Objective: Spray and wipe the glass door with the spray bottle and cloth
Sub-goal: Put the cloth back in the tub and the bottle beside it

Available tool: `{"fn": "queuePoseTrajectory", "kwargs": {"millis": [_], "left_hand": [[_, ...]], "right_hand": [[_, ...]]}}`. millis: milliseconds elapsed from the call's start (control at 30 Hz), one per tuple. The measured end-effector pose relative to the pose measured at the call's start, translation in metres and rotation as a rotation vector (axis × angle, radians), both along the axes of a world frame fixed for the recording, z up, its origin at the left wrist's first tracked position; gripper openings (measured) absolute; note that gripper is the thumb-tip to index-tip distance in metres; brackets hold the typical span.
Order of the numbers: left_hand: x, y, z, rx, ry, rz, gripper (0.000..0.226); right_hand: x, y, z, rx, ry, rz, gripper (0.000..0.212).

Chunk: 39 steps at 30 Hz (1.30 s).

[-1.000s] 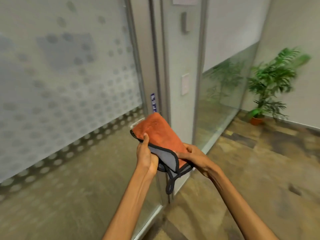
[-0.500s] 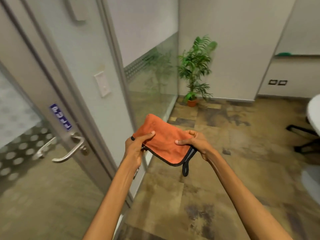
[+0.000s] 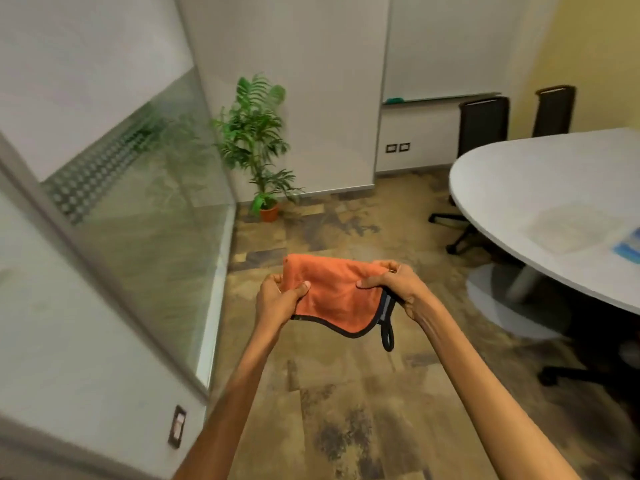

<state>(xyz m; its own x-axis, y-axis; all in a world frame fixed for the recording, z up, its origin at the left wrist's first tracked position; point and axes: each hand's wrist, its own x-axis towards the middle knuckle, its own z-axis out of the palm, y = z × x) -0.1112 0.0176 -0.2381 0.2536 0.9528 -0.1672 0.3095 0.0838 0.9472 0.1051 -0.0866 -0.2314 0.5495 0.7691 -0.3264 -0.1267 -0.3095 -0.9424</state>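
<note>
An orange cloth point(image 3: 337, 292) with a dark trim and a hanging loop is stretched between both hands at chest height over the floor. My left hand point(image 3: 278, 301) pinches its left edge, thumb on top. My right hand point(image 3: 401, 285) grips its right edge with curled fingers. A glass wall panel point(image 3: 152, 216) with a dotted frosted band stands to the left. The glass door and the spray bottle are out of view.
A potted plant point(image 3: 258, 147) stands in the far corner. A round white table point(image 3: 554, 188) with papers fills the right side, with black chairs point(image 3: 483, 124) behind it. A wall switch point(image 3: 177, 426) sits low on the left wall. Patterned floor lies ahead.
The view has swung right, away from the door and its handle, toward the room with the table. Both hands kept hold of the cloth and spread it flatter between them.
</note>
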Motion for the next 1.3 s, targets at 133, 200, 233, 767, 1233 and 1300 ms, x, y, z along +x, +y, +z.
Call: {"fn": "queuePoseTrajectory", "kwargs": {"millis": [133,200,233,767,1233,1300], "left_hand": [[0.055,0.021,-0.010,-0.036,-0.044,-0.097,0.041],[0.084,0.026,-0.016,-0.090,-0.082,-0.147,0.043],[0.098,0.028,-0.019,-0.118,-0.097,-0.163,0.043],[0.409,0.010,-0.028,-0.157,-0.109,-0.446,0.047],[0.640,0.012,-0.031,-0.048,-0.041,-0.665,0.038],[0.678,0.019,-0.039,-0.044,-0.018,-0.687,0.038]], "right_hand": [[0.036,-0.003,-0.002,0.070,0.007,-0.136,0.069],[0.056,-0.010,-0.006,0.093,0.050,-0.177,0.075],[0.066,-0.015,-0.007,0.102,0.071,-0.189,0.078],[0.308,-0.078,-0.028,0.077,-0.112,-0.754,0.058],[0.501,-0.092,-0.038,-0.042,-0.154,-1.045,0.055],[0.531,-0.086,-0.042,-0.063,-0.166,-1.082,0.055]]}}
